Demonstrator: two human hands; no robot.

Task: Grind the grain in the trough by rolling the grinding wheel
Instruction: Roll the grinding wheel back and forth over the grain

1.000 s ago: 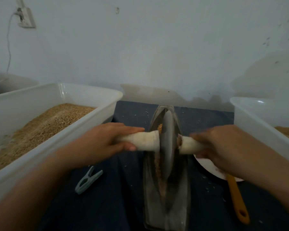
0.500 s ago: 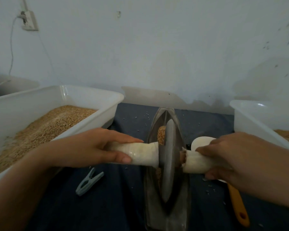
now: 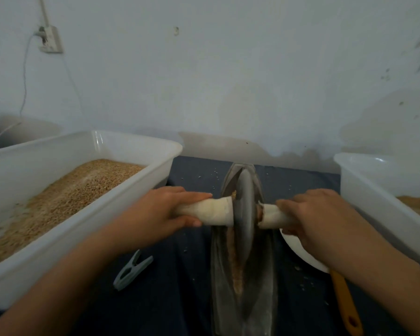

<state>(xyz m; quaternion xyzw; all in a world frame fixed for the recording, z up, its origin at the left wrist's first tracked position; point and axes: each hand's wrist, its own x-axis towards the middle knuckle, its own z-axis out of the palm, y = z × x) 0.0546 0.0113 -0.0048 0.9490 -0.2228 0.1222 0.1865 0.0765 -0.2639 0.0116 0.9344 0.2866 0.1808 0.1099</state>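
Observation:
A grey metal grinding wheel stands on edge in a long, narrow metal trough on the dark cloth. A cloth-wrapped axle runs through the wheel. My left hand grips the left handle, fingers and thumb curled round it. My right hand grips the right handle. The wheel sits toward the far end of the trough. A line of brown grain lies along the trough's groove in front of the wheel.
A white tub of whole grain stands at the left, another white tub at the right. A grey clothespin lies on the cloth. A white scoop with an orange handle lies right of the trough. The wall is close behind.
The wheel rolled toward me half a second ago and has now rolled back away, toward the trough's far end. Both hands kept their grip on the handles.

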